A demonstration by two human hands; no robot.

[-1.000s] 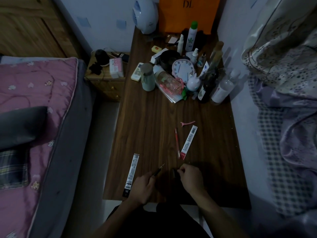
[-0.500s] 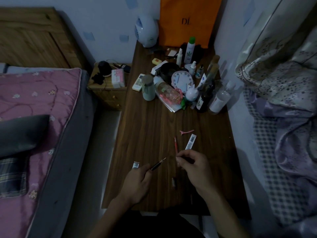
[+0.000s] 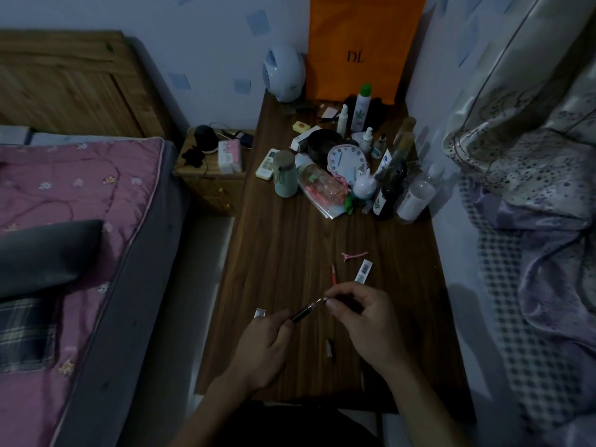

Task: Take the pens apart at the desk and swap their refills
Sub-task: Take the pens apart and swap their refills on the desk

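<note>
Black pen barrel (image 3: 304, 312) pinched by left hand (image 3: 263, 345); right hand (image 3: 364, 321) grips its tip.

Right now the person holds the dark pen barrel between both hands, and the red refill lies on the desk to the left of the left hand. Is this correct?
Not quite. The head view shows the red refill on the desk beyond the right hand, not left of the left hand. The rest holds: both hands hold the dark pen barrel between them.

bare left hand (image 3: 263, 348), bare right hand (image 3: 364, 327), forearms uncovered, no sleeves, dark clothing at the lap
</note>
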